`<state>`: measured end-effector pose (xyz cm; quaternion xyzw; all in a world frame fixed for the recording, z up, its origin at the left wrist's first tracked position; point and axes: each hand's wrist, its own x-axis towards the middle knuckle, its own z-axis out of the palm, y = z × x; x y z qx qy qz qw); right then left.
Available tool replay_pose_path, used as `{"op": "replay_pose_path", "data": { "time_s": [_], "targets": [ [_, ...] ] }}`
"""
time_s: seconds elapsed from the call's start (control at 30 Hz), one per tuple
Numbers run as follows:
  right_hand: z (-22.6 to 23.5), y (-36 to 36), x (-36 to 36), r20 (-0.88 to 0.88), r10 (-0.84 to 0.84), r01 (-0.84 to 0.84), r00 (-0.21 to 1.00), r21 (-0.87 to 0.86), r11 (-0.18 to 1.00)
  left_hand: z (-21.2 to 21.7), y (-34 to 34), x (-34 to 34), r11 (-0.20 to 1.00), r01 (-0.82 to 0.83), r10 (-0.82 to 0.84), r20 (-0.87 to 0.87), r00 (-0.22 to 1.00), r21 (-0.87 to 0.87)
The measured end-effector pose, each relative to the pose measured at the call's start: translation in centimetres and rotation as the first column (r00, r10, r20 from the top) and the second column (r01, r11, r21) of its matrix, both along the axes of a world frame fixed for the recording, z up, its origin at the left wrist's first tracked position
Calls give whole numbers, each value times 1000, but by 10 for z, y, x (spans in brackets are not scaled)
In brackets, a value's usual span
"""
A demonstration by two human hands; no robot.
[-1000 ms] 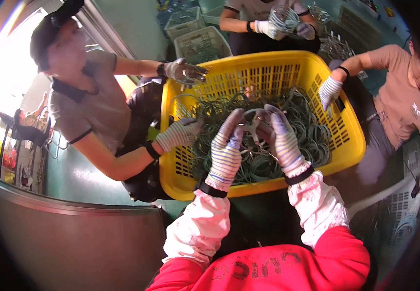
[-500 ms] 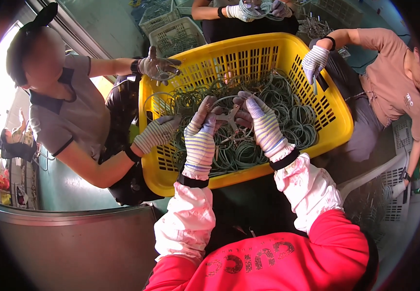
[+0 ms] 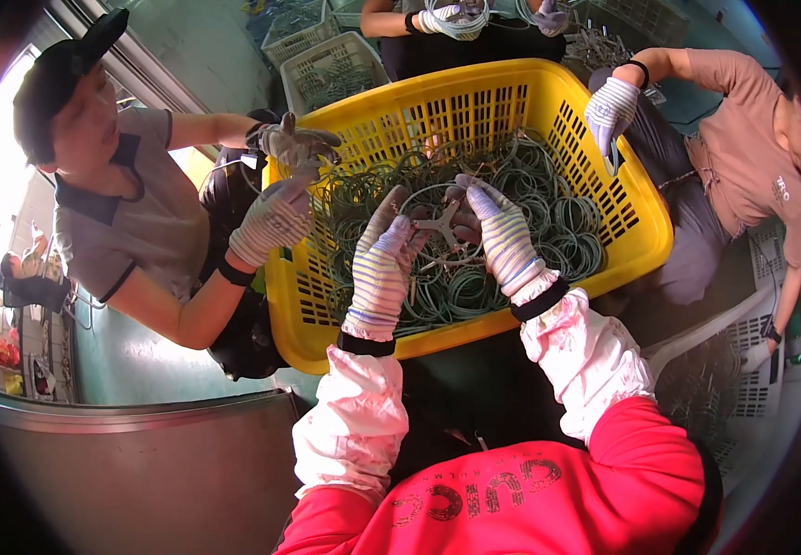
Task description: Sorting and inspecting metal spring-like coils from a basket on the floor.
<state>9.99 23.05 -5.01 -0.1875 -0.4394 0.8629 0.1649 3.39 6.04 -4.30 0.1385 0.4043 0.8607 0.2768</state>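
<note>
My left hand (image 3: 384, 254) and my right hand (image 3: 502, 231), in striped knit gloves with darkened fingertips, are both closed on a metal ring. Inside the ring sits a flat three-armed metal bracket (image 3: 439, 226); whether it is fixed to the wire, I cannot make out. My left fingers pinch the ring's left side and my right fingers its right side. They are over a yellow plastic basket (image 3: 476, 326) with slotted walls. Beneath my hands many grey-green wire rings (image 3: 474, 289) lie tangled in it.
At the left a person's gloved hands (image 3: 276, 220) meet over the basket's rim. Another person's gloved hand (image 3: 611, 109) hangs at its right rim, and a third person's hands (image 3: 456, 20) hold wire coils behind it. Pale crates (image 3: 334, 72) stand far left; a metal-edged panel (image 3: 141, 421) stands near left.
The left person's lower hand has risen to the other hand. The far person's hands have moved apart. My hands have barely moved; the ring and bracket between them have tilted slightly.
</note>
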Motion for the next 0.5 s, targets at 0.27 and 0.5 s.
{"op": "replay_pose_path", "data": {
  "time_s": [0.27, 0.5],
  "targets": [
    [-1, 1, 0, 28, 3, -2, 1000, -41, 999, 0, 1, 5, 997, -73, 73, 6, 997, -27],
    [-16, 9, 0, 76, 103, -90, 992, -159, 983, 2, -1, -2, 1000, -24, 24, -21, 999, 5]
  ]
}}
